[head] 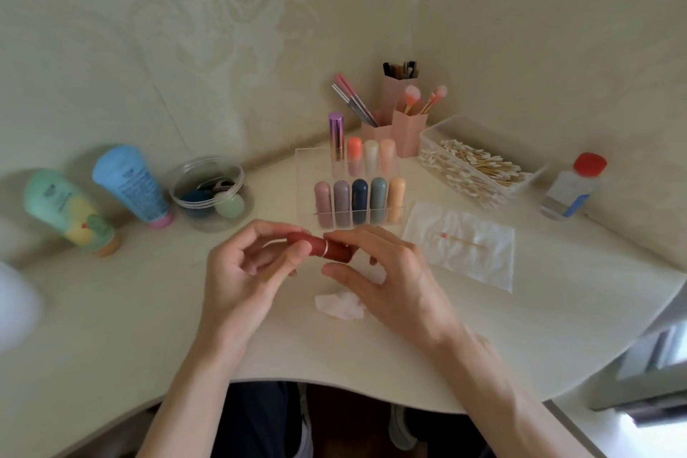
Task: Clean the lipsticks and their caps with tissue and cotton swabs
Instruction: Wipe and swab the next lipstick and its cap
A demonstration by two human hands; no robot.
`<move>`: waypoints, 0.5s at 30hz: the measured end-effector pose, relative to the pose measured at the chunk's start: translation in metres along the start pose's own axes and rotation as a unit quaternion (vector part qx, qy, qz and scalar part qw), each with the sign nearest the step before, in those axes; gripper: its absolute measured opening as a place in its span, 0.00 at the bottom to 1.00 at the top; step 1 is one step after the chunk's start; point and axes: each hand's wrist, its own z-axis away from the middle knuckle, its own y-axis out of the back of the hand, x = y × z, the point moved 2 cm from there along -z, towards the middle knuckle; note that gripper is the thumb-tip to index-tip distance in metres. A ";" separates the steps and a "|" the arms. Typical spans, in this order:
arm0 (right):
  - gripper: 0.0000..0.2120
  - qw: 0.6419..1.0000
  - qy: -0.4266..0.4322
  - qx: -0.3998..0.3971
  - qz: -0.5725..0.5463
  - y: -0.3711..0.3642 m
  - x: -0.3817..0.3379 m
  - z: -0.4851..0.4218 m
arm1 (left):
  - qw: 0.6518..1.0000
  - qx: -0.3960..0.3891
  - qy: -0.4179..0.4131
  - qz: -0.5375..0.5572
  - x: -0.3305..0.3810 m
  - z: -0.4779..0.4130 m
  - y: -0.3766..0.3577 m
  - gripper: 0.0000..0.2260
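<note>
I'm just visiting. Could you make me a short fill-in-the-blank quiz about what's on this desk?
The left hand and right hand hold one lipstick, coloured ____.
The front row of the organizer holds ____ lipsticks.
The used cotton swab lies on a flat ____.
Missing words: red; five; tissue.

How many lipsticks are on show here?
10. Five stand in the front row of the clear rack, four in its back row, and the left hand and right hand hold a red lipstick. Some may be hidden.
</note>
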 end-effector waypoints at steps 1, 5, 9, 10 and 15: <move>0.12 1.000 0.001 -0.005 -0.001 0.000 0.000 0.000 | 1.000 -0.008 0.003 -0.002 -0.002 0.002 -0.001 0.10; 0.09 1.000 -0.003 -0.021 0.006 0.001 0.002 0.001 | 0.996 -0.058 -0.027 -0.066 -0.004 0.004 -0.002 0.12; 0.08 1.000 -0.009 -0.014 0.009 0.001 0.006 0.001 | 0.992 -0.038 -0.061 -0.104 -0.006 0.004 -0.002 0.07; 0.08 1.000 -0.007 -0.001 0.007 0.002 0.006 0.001 | 0.994 -0.017 -0.064 -0.088 -0.006 0.003 0.001 0.07; 0.11 0.998 -0.006 0.055 -0.013 0.011 0.006 0.002 | 0.993 0.007 -0.050 -0.108 -0.005 -0.002 0.022 0.07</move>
